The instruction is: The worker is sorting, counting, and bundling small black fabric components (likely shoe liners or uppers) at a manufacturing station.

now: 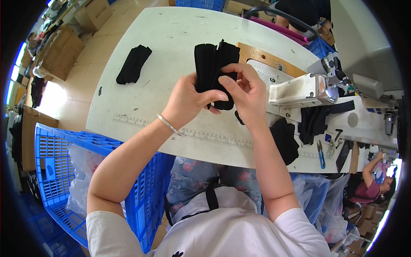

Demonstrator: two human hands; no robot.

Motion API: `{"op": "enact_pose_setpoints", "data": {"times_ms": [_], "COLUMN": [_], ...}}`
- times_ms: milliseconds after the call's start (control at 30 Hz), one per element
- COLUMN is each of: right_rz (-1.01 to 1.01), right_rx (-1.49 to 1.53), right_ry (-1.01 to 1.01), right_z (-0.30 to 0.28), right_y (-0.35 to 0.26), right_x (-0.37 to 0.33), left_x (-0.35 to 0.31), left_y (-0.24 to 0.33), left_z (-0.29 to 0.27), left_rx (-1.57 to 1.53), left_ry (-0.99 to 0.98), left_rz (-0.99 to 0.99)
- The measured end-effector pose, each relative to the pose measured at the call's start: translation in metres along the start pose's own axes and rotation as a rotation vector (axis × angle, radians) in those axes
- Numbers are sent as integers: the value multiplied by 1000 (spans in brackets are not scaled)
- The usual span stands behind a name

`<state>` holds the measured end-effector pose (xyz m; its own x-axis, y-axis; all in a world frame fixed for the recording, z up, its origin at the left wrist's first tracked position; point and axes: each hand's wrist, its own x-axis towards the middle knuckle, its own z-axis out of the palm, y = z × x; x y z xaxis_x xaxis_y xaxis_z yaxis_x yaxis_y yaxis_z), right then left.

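Observation:
Above the white sewing table [171, 34] I hold a bundle of black fabric strips [206, 64] in both hands. My left hand [188, 98] is closed round its lower left side, with the thumb across the front. From the right, my right hand [247, 88] grips it with thumb and bent fingers, and the upper ends of the strips stand slightly apart. Another folded black fabric bundle [133, 65] lies on the table to the left. To the right of my right hand is the sewing machine [295, 92], and black fabric pieces [284, 141] lie near its front.
More black strips [312, 124] lie right of the machine's arm, near blue-handled thread snips [321, 155]. A blue plastic crate [143, 201] with clear plastic stands against the table at my left. A ruler scale [205, 137] runs along the near edge. Other people work nearby.

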<state>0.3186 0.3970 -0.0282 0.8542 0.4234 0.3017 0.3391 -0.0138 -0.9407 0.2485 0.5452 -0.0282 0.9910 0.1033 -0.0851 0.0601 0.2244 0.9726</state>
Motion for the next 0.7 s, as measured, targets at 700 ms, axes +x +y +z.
{"op": "enact_pose_setpoints", "data": {"times_ms": [700], "right_rz": [14], "right_rx": [38], "right_ry": [69], "right_z": [1], "right_y": [3], "right_x": [0], "left_x": [0], "left_y": [-1], "left_z": [2], "left_rx": [-94], "left_ry": [-45], "left_rz": [10]}}
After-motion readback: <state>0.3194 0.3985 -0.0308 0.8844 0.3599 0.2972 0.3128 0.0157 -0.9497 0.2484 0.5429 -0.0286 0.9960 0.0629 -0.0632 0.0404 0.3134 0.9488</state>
